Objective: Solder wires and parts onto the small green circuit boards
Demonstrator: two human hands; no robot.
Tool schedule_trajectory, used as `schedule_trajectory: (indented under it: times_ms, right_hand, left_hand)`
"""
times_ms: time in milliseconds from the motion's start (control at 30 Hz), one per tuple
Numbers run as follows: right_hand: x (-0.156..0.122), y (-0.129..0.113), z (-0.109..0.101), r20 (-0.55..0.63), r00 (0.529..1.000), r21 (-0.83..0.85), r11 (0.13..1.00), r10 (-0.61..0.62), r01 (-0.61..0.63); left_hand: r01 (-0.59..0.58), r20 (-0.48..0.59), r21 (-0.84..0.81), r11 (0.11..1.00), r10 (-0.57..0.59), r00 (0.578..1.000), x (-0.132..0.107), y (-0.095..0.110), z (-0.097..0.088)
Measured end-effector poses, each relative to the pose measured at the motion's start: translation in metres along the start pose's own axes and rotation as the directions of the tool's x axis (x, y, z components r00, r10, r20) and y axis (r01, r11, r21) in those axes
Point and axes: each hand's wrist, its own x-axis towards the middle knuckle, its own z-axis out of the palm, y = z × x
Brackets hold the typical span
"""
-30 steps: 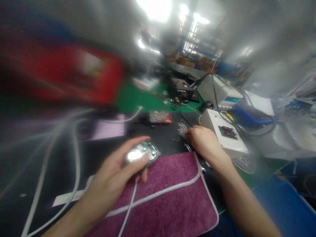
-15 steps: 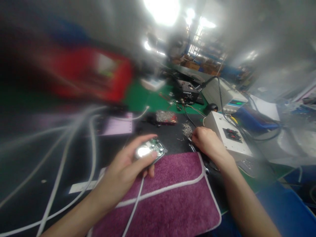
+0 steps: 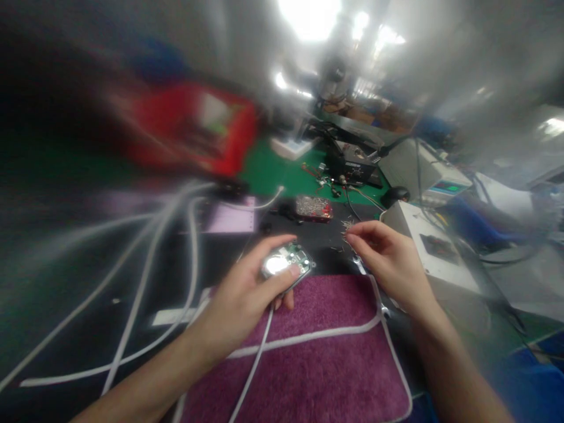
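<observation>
My left hand [image 3: 247,294] grips a small green circuit board [image 3: 288,262] with a shiny round metal part, held just above the far edge of a purple towel [image 3: 317,352]. A white cable [image 3: 253,370] runs from the board toward me. My right hand [image 3: 390,261] hovers to the right of the board, thumb and fingers pinched together on something too small to make out. Behind it lies a loose pile of small metal pins [image 3: 348,226] on the black mat.
A red tray of pins [image 3: 314,207] sits behind the board. A white box [image 3: 434,247] with cables stands at right, a soldering station [image 3: 355,170] and a meter [image 3: 440,176] farther back. White cables [image 3: 145,282] cross the mat at left. A blurred red thing [image 3: 194,132] is at far left.
My right hand has lifted off the pin pile and drawn back toward the board with fingers pinched. The camera view has shifted left; my left hand keeps its grip on the board.
</observation>
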Motion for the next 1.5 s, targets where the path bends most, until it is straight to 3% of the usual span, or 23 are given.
schedule_trajectory:
  times_ms: [167,267,367,500,933,1233,1500]
  right_hand:
    - [-0.022,-0.036,0.018,0.019,0.979,0.239,0.952,-0.203,0.193]
    - [-0.028,-0.042,0.023,0.004,0.932,0.207,0.912,-0.362,0.354]
    - [-0.029,-0.041,0.025,-0.002,0.900,0.095,0.896,-0.435,0.433]
    - [-0.030,-0.040,0.026,-0.004,0.888,0.000,0.888,-0.460,0.460]
    - [-0.032,-0.037,0.022,0.066,0.853,-0.095,0.848,-0.518,0.522]
    - [-0.040,-0.028,0.015,0.170,0.820,-0.070,0.823,-0.547,0.563]
    - [-0.040,-0.035,0.013,0.183,0.795,-0.087,0.796,-0.579,0.600]
  left_hand:
    - [-0.010,0.064,0.043,0.999,0.007,0.998,-0.003,0.000,0.000]
    - [-0.034,0.047,0.090,0.995,0.030,0.998,-0.006,-0.001,0.001]
    - [-0.029,0.044,0.098,0.995,0.025,0.999,-0.008,-0.003,0.002]
    - [-0.023,0.051,0.087,0.996,0.019,0.999,-0.010,-0.005,0.003]
    - [-0.064,0.051,0.117,0.991,0.059,0.997,-0.010,-0.006,0.006]
    - [-0.090,0.031,0.167,0.982,0.086,0.996,-0.010,-0.007,0.007]
    - [-0.092,0.002,0.142,0.986,0.093,0.996,-0.012,-0.003,0.011]
